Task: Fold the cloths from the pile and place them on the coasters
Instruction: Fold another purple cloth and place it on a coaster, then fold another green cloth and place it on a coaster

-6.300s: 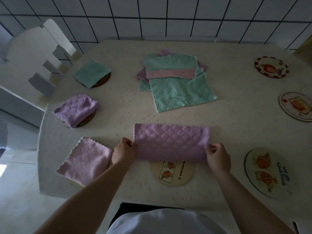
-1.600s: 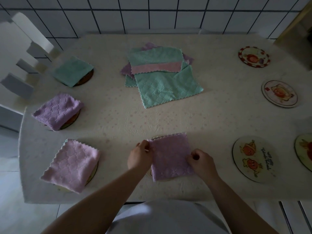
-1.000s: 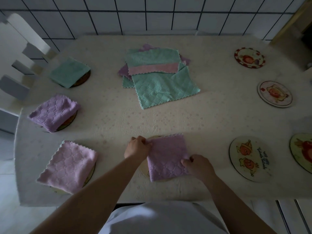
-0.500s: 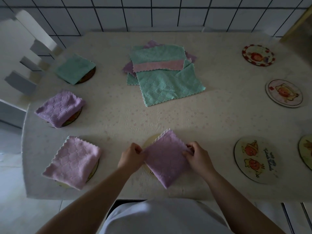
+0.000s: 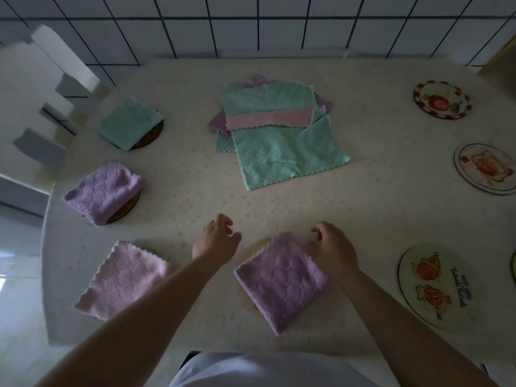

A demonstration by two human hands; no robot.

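A folded purple cloth [image 5: 280, 279] lies as a diamond on a round coaster [image 5: 255, 246] near the table's front edge. My left hand [image 5: 216, 240] hovers just left of it, fingers apart and empty. My right hand [image 5: 332, 248] is beside its right corner, fingers loosely curled and holding nothing. The pile of unfolded cloths [image 5: 275, 129], teal, pink and purple, sits at the middle back. Three coasters on the left carry folded cloths: teal [image 5: 129, 122], purple [image 5: 104, 191] and pink [image 5: 127, 277].
Bare picture coasters lie on the right: one at the front [image 5: 435, 287], one in the middle [image 5: 485, 167], one at the back [image 5: 441, 99]. A white chair [image 5: 42, 107] stands by the table's left side. A tiled wall [image 5: 251, 23] runs behind the table.
Both hands have let go of the folded purple cloth and lifted away from it towards the pile. The cloth now rests alone on its coaster, turned to a diamond.
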